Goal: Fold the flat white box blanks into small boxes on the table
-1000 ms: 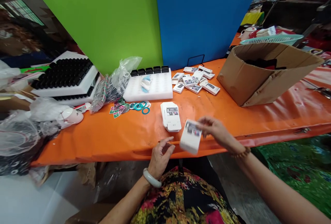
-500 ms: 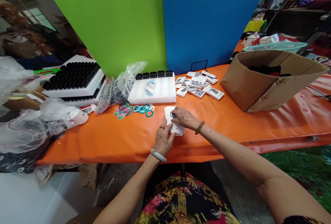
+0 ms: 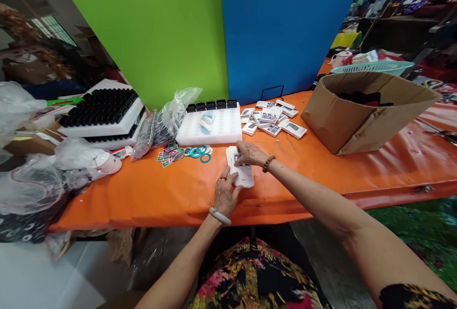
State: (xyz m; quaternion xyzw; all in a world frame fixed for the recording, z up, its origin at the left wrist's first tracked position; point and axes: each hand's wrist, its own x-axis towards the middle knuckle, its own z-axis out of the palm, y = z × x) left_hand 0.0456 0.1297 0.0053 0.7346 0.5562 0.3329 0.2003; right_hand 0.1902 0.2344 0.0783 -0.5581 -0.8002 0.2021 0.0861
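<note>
A stack of flat white printed card pieces [image 3: 244,175] lies on the orange-covered table [image 3: 171,199] in front of me. My left hand [image 3: 225,194] steadies its lower left side, thumb and fingers around the edge. Over the upper part is my right hand [image 3: 250,154], fingers bent and pinching at the top piece; the fingertips partly hide the dark print. Beyond the stack lies a loose pile of small white printed boxes [image 3: 271,117]. Teal rings [image 3: 204,158] and small green and pink printed cards [image 3: 167,158] are spread to the left.
A white foam tray [image 3: 224,130] with a row of black pieces stands behind the rings. More foam trays of black pieces [image 3: 100,106] and plastic bags [image 3: 32,183] crowd the left. An open cardboard box [image 3: 342,133] stands right. Green [image 3: 153,33] and blue [image 3: 271,28] panels rise behind.
My right hand has lifted slightly and its fingers bend more steeply over the top of the stack. My left hand stays at the stack's lower left. The view has shifted a little.
</note>
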